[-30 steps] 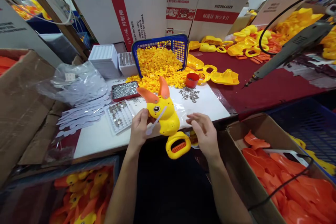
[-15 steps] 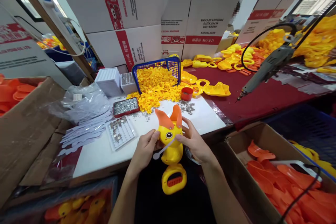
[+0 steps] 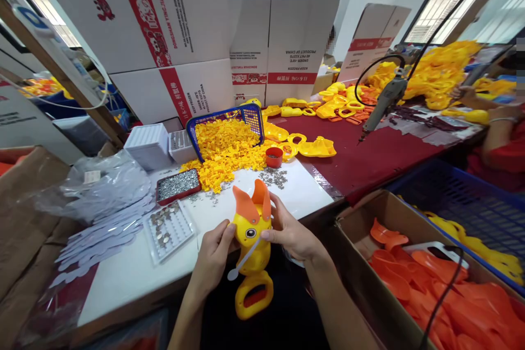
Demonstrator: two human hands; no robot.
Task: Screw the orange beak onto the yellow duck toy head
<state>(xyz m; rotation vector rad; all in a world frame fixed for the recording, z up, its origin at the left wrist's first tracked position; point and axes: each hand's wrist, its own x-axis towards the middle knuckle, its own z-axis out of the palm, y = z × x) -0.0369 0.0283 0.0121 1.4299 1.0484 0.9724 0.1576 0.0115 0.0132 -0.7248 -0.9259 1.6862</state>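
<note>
A yellow plastic toy animal (image 3: 248,220) with orange ears (image 3: 245,206), a round eye and a ring-shaped handle (image 3: 241,306) is held upright over my lap, just off the table's front edge. My left hand (image 3: 211,254) grips its left side, thumb against the head. Around the right side wraps my right hand (image 3: 295,235), its thumb on the front of the toy. A thin white strip with a round end (image 3: 246,260) slants down and left from under that thumb. The fingers behind the toy are partly hidden.
Small yellow parts spill from a blue basket (image 3: 262,130). Nearby are a red tray of screws (image 3: 178,187), a red cup (image 3: 274,157) and a white tray (image 3: 180,238). An electric screwdriver (image 3: 385,101) hangs at right, above a carton (image 3: 348,246) of orange pieces. A co-worker's arm (image 3: 498,126) shows far right.
My view has swung to the right, so the table's things sit further left and a co-worker's arm has come into view. Both hands still hold the toy much as before.
</note>
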